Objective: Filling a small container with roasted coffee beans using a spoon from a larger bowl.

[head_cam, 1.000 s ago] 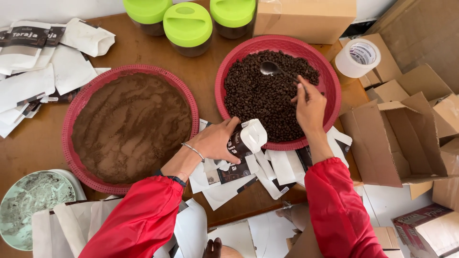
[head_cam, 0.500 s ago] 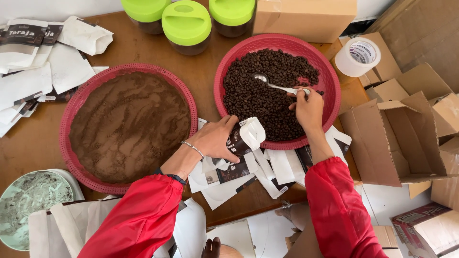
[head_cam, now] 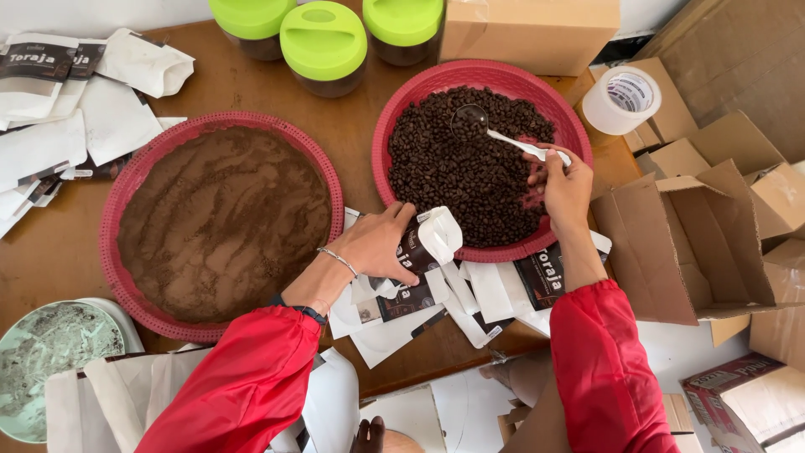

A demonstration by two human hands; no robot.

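On the table [head_cam: 352, 134], going left to right: pile of empty white pouches [head_cam: 50, 126] at far left, then red tray of ground coffee [head_cam: 222, 222], w/ green-lidded jars [head_cam: 323, 38] behind. Left hand [head_cam: 377, 247] is clamped on a small black-and-white pouch [head_cam: 423, 243], holding its mouth up right at the near rim of the red tray of coffee beans [head_cam: 470, 159]. Right hand [head_cam: 566, 189] is closed on the handle of a scoop [head_cam: 503, 134], bowl resting in the beans. Step looks like scooping beans for the pouch. Next move probably calls for a level carry of the loaded scoop to the pouch mouth, w/ pouch kept open & upright. Tape roll [head_cam: 622, 99] & cardboard boxes [head_cam: 696, 243] sit far right.
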